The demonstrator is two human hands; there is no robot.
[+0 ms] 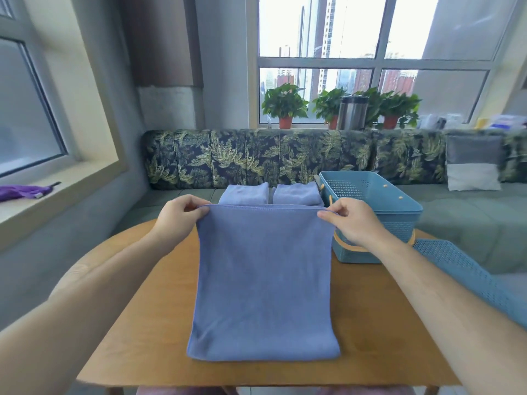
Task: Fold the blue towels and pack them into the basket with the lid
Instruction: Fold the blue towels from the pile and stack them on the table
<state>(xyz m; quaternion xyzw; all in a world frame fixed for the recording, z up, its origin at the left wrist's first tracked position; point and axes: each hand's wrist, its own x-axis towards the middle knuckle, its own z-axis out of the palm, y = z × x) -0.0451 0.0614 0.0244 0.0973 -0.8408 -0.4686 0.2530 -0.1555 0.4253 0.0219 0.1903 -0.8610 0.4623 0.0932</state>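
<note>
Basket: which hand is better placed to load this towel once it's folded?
Right, likely. The right hand pinches the towel corner next to the basket; the left hand pinches the opposite corner, farther from it.

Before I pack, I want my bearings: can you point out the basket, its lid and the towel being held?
basket (pixel 399 223): head view, on its perforated side wall.
lid (pixel 450 258): head view, on its perforated surface, right of the basket.
towel (pixel 265 280): head view, middle of the cloth.

Blue towel (pixel 263 280) held up by its far edge; 2 folded towels (pixel 245 194) beside open basket (pixel 396 226).
</note>
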